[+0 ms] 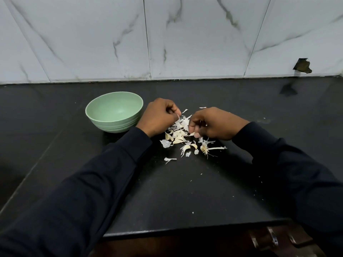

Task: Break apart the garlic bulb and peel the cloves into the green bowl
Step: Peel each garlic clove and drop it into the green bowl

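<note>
So the bulb's already in bits here: loose cloves (178,137) and a mess of papery skins (181,123) sit in a heap on the black counter (185,191), right between the two hands. The dried root end (203,149) and its stalk lie just on the near side of the pile. The green bowl (115,125) is just beside the left hand, on its outer side. It looks empty, so by my reckoning nothing peeled has made it in yet. The right hand (213,125) has its fingers curled in and pinches one clove (192,134), whose pale tip pokes out under the thumb. The left hand (159,115) is curled too, fingertips down at the top of the heap. It might be nipping a wisp of skin, but honestly I can't tell from this angle. Handling-wise, cloves are tiny, light and firm, so there's no weight to worry about. They're curved though, and get slick once bare, so they like to squirt out of a pinch. The skin is thin and brittle, tears into flakes and clings to fingers. I'd hold the clove across its fat middle with one hand and start the peel with a nail at the blunt root end, where the skin lifts easiest. Squeezing too hard would only bruise it.
</note>
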